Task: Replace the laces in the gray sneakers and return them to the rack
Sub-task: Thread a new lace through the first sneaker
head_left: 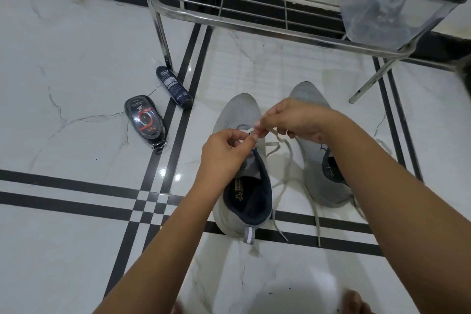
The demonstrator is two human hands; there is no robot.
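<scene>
Just before the rack (229, 17), I see the left hand (224, 151) and right hand (293, 120) both pinching the lace (270, 146) of a gray sneaker (237, 113).

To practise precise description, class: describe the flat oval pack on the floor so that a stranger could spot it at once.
Follow the metal rack down its left leg to the floor, where a dark bottle lies on its side. The oval pack lies just left of it, nearer the camera. Unlike the cylindrical bottle, it is flat, with a red ring on its label.
</scene>
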